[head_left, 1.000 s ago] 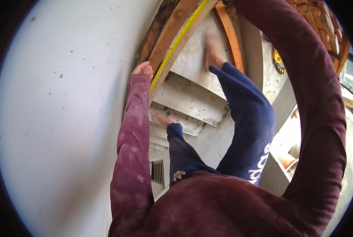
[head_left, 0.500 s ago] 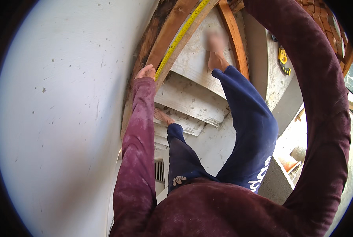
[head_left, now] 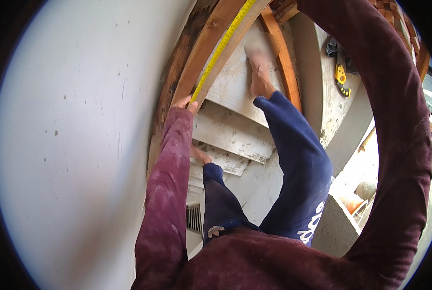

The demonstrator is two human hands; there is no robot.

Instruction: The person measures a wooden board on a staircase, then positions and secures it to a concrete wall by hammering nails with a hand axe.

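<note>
A yellow tape measure blade (head_left: 221, 47) runs along a pale wooden board (head_left: 232, 41), from beyond the top edge down to my left hand. The lower end of the blade lies between the thumb and fingers of my left hand (head_left: 186, 103), which is closed on it against the wood. Next to it, on the wall side, is a brown timber (head_left: 201, 53). My right arm in its maroon sleeve (head_left: 399, 96) curves up the right side and leaves at the top, so my right hand is out of view.
My bare feet stand on dusty, pale steps (head_left: 233, 126). A white wall (head_left: 80, 121) rises on the left. Another wooden board (head_left: 282, 63) leans beyond my right foot. A yellow-and-black handled tool (head_left: 341, 79) lies on a ledge to the right, beside a dark bundle (head_left: 332, 47).
The view has shifted a little. My left hand sits slightly lower and farther right in the picture, with its thumb now showing beside the tape's end. My right arm keeps its raised pose.
</note>
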